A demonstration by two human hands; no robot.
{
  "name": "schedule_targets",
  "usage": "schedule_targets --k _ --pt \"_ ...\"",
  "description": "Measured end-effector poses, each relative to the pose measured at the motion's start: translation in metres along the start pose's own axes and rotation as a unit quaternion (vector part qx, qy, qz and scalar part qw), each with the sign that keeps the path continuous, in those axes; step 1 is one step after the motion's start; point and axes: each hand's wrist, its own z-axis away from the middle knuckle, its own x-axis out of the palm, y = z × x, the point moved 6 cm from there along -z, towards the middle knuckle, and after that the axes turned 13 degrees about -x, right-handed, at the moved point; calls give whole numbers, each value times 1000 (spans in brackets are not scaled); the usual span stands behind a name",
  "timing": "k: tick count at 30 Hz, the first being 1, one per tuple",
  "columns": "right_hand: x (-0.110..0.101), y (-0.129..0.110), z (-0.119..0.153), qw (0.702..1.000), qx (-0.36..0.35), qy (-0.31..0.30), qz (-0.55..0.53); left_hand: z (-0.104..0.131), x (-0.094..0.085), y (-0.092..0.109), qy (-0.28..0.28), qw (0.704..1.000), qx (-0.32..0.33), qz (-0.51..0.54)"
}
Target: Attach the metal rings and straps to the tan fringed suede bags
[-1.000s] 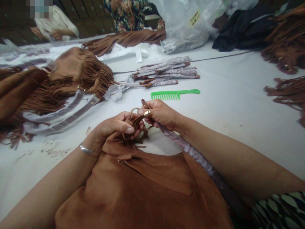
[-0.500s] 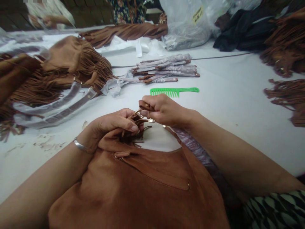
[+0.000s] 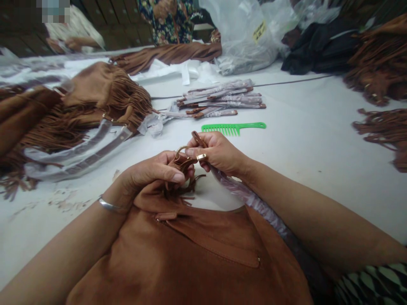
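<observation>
A brown suede bag (image 3: 190, 262) lies in front of me, with a zip pull (image 3: 167, 216) near its upper edge. My left hand (image 3: 160, 169) is closed around the bag's gathered top corner, where a gold ring (image 3: 182, 149) sticks up. My right hand (image 3: 221, 152) pinches the brown end of a strap (image 3: 246, 195) wrapped in clear plastic, close beside that ring. Gold hardware (image 3: 201, 157) shows below the right fingers. Whether the strap end passes through the ring is hard to make out.
A green comb (image 3: 233, 128) lies just beyond my hands. Behind it are several plastic-wrapped straps (image 3: 222, 98). A fringed brown bag (image 3: 95, 89) stands at left, brown fringe pieces (image 3: 384, 131) at right. Clear plastic bags (image 3: 241, 38) and two people are at the back.
My right hand has shifted its grip, and the strap end now points up and left. The wrapped strap has risen with it to the fingers. The camera view has tilted slightly.
</observation>
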Motion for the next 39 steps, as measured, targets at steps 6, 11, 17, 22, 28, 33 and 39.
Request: schedule_targets --k 6,11,17,22,28,33,39 --pt "-3 -7 -1 999 -20 -8 35 -2 -10 -3 81 996 2 39" --pt "-1 -21 1 996 -40 -35 72 9 1 13 124 992 5 -18" --pt "-2 -25 3 993 -44 -62 88 11 15 14 87 991 17 98" --pt "-5 -27 4 981 -82 -64 163 3 14 7 108 982 2 155" --pt "-12 -30 4 976 -59 -54 203 -5 15 2 116 969 -22 219" --pt "-30 -19 5 983 22 -55 175 -6 19 4 113 977 -14 182" --pt "-36 -13 13 984 73 -146 70 -9 13 -1 138 988 -13 75"
